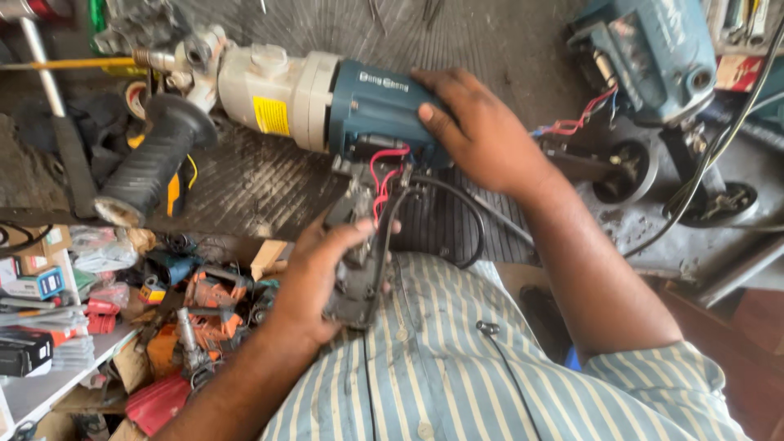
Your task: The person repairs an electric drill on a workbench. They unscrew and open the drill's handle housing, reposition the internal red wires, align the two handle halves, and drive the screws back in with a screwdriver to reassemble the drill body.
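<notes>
A large power drill [294,94] with a cream gear housing and a blue motor body lies on the ribbed workbench [245,184]. My right hand [474,131] grips the blue rear end of the drill. My left hand [322,273] holds the detached dark handle half [359,245], which hangs off the drill by red wires [382,175] and a black cable [457,216]. The drill's black side grip [151,167] sticks out toward the lower left.
A second blue power tool [653,57] with loose red wires lies at the upper right beside wheels and cables. Below the bench's left edge, a heap of orange and red tool parts [204,314] and small boxes [33,286] crowds the shelves.
</notes>
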